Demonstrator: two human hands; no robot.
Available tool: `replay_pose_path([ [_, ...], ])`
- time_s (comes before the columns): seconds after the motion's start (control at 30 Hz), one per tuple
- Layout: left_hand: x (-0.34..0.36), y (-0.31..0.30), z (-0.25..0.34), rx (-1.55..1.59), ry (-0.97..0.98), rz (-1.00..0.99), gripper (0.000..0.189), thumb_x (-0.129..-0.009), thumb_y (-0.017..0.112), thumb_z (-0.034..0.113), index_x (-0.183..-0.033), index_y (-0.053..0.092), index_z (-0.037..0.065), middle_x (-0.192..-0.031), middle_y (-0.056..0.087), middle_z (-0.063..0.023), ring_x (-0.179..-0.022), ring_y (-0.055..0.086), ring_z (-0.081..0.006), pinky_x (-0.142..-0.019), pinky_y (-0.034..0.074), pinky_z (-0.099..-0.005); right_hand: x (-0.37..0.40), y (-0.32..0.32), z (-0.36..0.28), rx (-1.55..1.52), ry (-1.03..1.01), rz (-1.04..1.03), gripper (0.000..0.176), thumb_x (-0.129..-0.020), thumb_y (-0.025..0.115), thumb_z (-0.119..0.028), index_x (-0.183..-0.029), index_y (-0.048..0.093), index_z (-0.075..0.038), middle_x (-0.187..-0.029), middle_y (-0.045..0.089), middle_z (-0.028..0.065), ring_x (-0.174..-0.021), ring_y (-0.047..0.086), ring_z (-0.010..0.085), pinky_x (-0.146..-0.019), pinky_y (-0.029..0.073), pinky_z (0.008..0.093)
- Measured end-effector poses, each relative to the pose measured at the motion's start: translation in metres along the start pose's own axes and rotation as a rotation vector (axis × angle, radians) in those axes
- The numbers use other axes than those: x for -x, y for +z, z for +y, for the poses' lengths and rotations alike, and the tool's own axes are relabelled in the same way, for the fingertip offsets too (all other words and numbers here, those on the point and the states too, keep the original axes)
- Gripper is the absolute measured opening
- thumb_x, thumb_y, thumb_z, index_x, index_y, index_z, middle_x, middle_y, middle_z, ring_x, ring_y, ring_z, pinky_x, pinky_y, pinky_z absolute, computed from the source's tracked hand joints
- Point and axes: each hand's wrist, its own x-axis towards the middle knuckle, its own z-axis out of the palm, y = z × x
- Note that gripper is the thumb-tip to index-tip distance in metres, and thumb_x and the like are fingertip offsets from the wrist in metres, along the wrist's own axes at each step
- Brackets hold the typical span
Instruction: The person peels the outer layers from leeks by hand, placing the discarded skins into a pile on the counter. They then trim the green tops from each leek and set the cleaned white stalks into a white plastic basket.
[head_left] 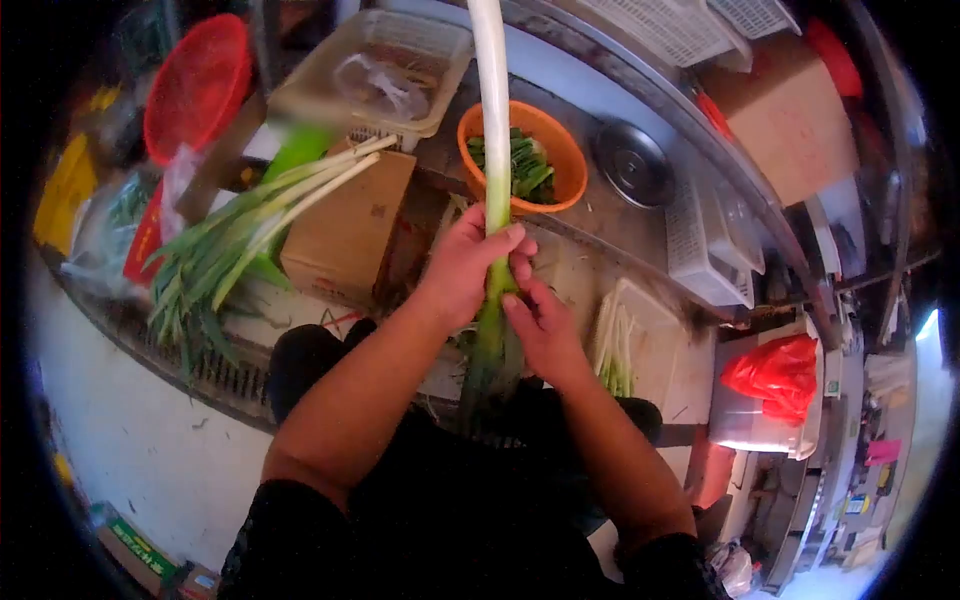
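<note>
1 leek (492, 120) over a cluttered worktop (612, 228): orange bowl (572, 152), cardboard box (350, 225), crates (700, 240).

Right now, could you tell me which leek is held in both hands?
The upright leek in the middle, gripped by the left hand and right hand; the other leeks lie bundled on the cardboard box.

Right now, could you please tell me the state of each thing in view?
leek: upright, held in both hands.
left hand: closed around the leek.
right hand: pinching the leek lower down.
orange bowl: partly filled with green trimmings.
bunch of leeks: lying across the cardboard box.
cardboard box: closed.
white tray: holds a few leeks.
</note>
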Motion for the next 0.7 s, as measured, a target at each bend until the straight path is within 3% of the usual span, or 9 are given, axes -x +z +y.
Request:
replay_pose_path([
  [0.03, 0.002, 0.0, -0.001, 0.023, -0.007, -0.048, 0.012, -0.091, 0.06, 0.014, -0.097, 0.05, 0.009, -0.078, 0.056, -0.0036, -0.064, 0.054, -0.0129, -0.061, 0.048, -0.0287, -0.002, 0.002, -0.001, 0.001, 0.002, -0.004, 0.03, -0.093, 0.058, -0.019, -0.118, 0.053, -0.004, -0.1, 0.065, 0.0171, -0.089, 0.065, 0.0302, -0.078, 0.05, 0.0387],
  [0.1, -0.001, -0.005, -0.003, 0.035, 0.014, -0.071, 0.014, -0.091, 0.059, 0.015, -0.099, 0.05, 0.01, -0.075, 0.053, -0.0032, -0.062, 0.052, -0.0142, -0.058, 0.046, -0.0293, -0.006, 0.003, -0.001, 0.241, -0.187, 0.06, 0.025, -0.093, 0.057, -0.021, -0.112, 0.054, -0.005, -0.094, 0.064, 0.0189, -0.084, 0.064, 0.0377, -0.073, 0.05, 0.0424],
  [0.27, -0.002, -0.009, 0.004, 0.169, -0.016, -0.101, 0.013, -0.093, 0.058, 0.02, -0.098, 0.049, 0.012, -0.067, 0.045, 0.0009, -0.055, 0.042, -0.0114, -0.051, 0.036, -0.0273, -0.015, -0.003, -0.014, 0.398, -0.145, -0.044, 0.021, -0.093, 0.056, -0.025, -0.102, 0.053, -0.006, -0.09, 0.062, 0.0205, -0.082, 0.061, 0.0425, -0.069, 0.049, 0.0471],
  [0.43, 0.0, -0.008, 0.012, -0.053, -0.088, -0.069, 0.019, -0.093, 0.059, 0.026, -0.087, 0.047, 0.013, -0.061, 0.039, 0.0055, -0.049, 0.035, -0.0062, -0.045, 0.031, -0.0232, -0.017, -0.011, -0.029, 0.483, -0.166, -0.158, 0.017, -0.091, 0.059, -0.018, -0.1, 0.054, -0.005, -0.089, 0.063, 0.0206, -0.083, 0.06, 0.0435, -0.069, 0.049, 0.0456],
  [0.5, 0.001, -0.008, 0.017, -0.132, -0.101, -0.096, 0.021, -0.093, 0.06, 0.026, -0.085, 0.047, 0.012, -0.059, 0.04, 0.0046, -0.048, 0.036, -0.0067, -0.046, 0.032, -0.024, -0.02, -0.019, -0.032, 0.66, -0.251, -0.328, 0.016, -0.089, 0.061, -0.018, -0.098, 0.056, -0.006, -0.088, 0.064, 0.0192, -0.079, 0.061, 0.0421, -0.067, 0.05, 0.0456],
  [0.53, 0.001, -0.008, 0.02, -0.211, -0.115, -0.124, 0.023, -0.092, 0.061, 0.027, -0.083, 0.047, 0.011, -0.058, 0.04, 0.0036, -0.048, 0.037, -0.0073, -0.046, 0.034, -0.0248, -0.02, -0.022, -0.036, 0.66, -0.25, -0.329, 0.016, -0.089, 0.061, -0.018, -0.098, 0.056, -0.006, -0.088, 0.064, 0.0192, -0.079, 0.061, 0.0421, -0.067, 0.05, 0.0456],
  [0.6, 0.003, -0.006, 0.029, -0.265, -0.09, -0.108, 0.023, -0.093, 0.06, 0.027, -0.083, 0.047, 0.01, -0.057, 0.04, 0.0036, -0.048, 0.037, -0.0071, -0.045, 0.034, -0.0245, -0.018, -0.027, -0.044, 0.986, -0.17, -0.663, 0.016, -0.086, 0.062, -0.017, -0.099, 0.059, -0.007, -0.087, 0.064, 0.0176, -0.078, 0.061, 0.0399, -0.068, 0.051, 0.0442],
  [0.63, 0.002, -0.006, 0.032, -0.318, -0.065, -0.092, 0.023, -0.093, 0.06, 0.027, -0.084, 0.047, 0.01, -0.057, 0.04, 0.0036, -0.047, 0.038, -0.007, -0.045, 0.034, -0.0242, -0.019, -0.033, -0.037, 0.986, -0.17, -0.664, 0.016, -0.086, 0.062, -0.017, -0.099, 0.059, -0.007, -0.087, 0.064, 0.0176, -0.078, 0.061, 0.0399, -0.068, 0.051, 0.0442],
  [0.7, -0.001, -0.008, 0.037, -0.284, -0.029, -0.063, 0.022, -0.093, 0.061, 0.026, -0.085, 0.048, 0.01, -0.057, 0.041, 0.0036, -0.047, 0.038, -0.0072, -0.045, 0.035, -0.0244, -0.02, -0.049, -0.021, 1.011, -0.514, -0.425, 0.019, -0.085, 0.063, -0.013, -0.102, 0.062, -0.007, -0.088, 0.065, 0.0152, -0.08, 0.062, 0.0353, -0.071, 0.051, 0.0413],
])
